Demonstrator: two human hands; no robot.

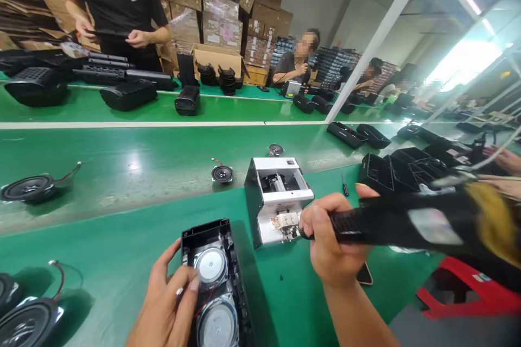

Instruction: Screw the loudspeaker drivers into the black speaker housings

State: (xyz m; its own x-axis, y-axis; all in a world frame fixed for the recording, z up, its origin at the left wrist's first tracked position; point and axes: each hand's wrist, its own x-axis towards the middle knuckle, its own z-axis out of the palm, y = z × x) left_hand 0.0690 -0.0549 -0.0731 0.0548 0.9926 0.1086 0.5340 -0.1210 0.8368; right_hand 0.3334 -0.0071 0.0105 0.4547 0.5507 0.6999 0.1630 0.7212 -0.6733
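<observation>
My left hand (169, 303) rests on a black speaker housing (215, 282) that holds two silver speaker drivers; its fingers curl over the housing's left edge and touch the upper driver. My right hand (331, 238) is closed round a black electric screwdriver (407, 222), whose tip points left at the front of a white screw feeder box (277, 197). The housing lies on the green bench (122, 249) just left of the feeder.
Loose speaker drivers (222, 174) lie on the green conveyor belt, and more sit at the left edge (28, 188). Black housings (394, 170) are stacked at the right. Other people work across the line, beside cardboard boxes (220, 59). A red stool (459, 287) stands at lower right.
</observation>
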